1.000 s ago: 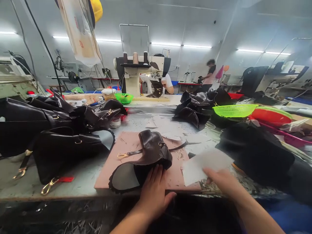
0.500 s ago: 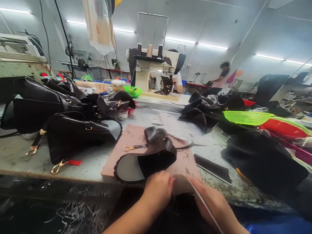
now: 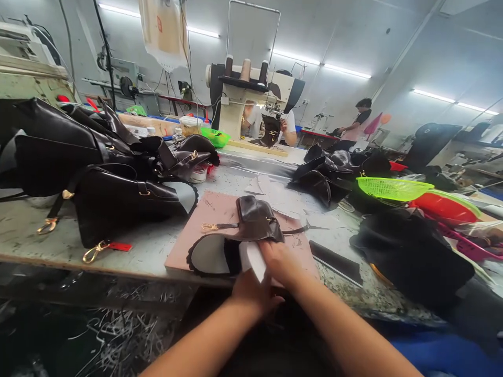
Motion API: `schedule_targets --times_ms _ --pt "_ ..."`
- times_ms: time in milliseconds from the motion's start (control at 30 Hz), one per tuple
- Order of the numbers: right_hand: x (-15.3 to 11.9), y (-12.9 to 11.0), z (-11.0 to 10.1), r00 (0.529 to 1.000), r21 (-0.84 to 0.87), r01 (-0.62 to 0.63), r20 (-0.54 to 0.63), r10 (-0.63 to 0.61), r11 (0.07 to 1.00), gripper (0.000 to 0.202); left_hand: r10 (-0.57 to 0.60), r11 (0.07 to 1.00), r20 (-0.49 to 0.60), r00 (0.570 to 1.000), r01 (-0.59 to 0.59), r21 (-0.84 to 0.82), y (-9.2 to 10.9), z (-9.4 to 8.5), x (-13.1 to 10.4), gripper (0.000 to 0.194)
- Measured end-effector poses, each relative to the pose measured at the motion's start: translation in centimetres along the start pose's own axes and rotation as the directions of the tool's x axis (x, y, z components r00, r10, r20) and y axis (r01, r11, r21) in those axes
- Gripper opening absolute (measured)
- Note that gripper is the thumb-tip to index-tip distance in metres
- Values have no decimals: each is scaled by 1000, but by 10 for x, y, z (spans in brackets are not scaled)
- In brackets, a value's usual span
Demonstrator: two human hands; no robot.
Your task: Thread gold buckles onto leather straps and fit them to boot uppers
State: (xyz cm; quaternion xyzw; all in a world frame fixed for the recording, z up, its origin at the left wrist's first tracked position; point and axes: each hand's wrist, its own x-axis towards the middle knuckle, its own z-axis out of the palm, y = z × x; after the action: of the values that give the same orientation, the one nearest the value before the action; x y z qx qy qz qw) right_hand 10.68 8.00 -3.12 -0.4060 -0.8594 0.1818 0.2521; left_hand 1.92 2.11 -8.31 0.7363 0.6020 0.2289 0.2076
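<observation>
The grey counter (image 3: 226,180) spans the view, worn and stained along its front edge. At its far side stands a sewing machine (image 3: 230,115), with a person's white sleeve (image 3: 290,123) showing behind it. A heap of dark leather pieces (image 3: 58,136) fills the counter's left, and a mound of black material (image 3: 412,256) sits on the right. In the middle near the front edge lies a pink board (image 3: 181,246), and on it rests the dark leather upper (image 3: 251,220), its rounded grey-lined end turned left and its opening facing the wearer.

Beyond the black mound are a red basin (image 3: 448,207) and a lime-green basket (image 3: 393,189). Both hands are close together at the upper's opening. The left hand (image 3: 249,288) is closed on the lower end of a bent white sheet (image 3: 253,259); the right hand (image 3: 281,262) lies along the sheet's right side, its fingers reaching under the upper's edge. Those fingertips are hidden, so I cannot tell whether they grip anything.

Paper scraps (image 3: 273,193) lie behind the board, and a dark strip (image 3: 338,264) just to its right. Smallest are a red tag (image 3: 120,246) on the counter's left and the gold clasp (image 3: 210,226) on the upper's strap.
</observation>
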Motion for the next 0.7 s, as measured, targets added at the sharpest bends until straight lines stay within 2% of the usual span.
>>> schedule_targets --times_ms 100,200,467,700 --pt "2 8 -16 994 -149 40 -95 -55 988 53 43 991 1 999 -43 123 6 -10 -2 68" --pt "-6 17 -21 974 -277 47 -202 -107 960 60 84 975 12 996 -84 203 9 -10 -2 74" --pt "-15 39 -6 959 -258 -6 -276 -67 966 63 163 919 12 987 -156 362 -3 -4 -5 69" --pt "-17 45 6 947 -159 -194 -289 142 968 62 236 877 -21 972 -203 435 -8 -1 -6 61"
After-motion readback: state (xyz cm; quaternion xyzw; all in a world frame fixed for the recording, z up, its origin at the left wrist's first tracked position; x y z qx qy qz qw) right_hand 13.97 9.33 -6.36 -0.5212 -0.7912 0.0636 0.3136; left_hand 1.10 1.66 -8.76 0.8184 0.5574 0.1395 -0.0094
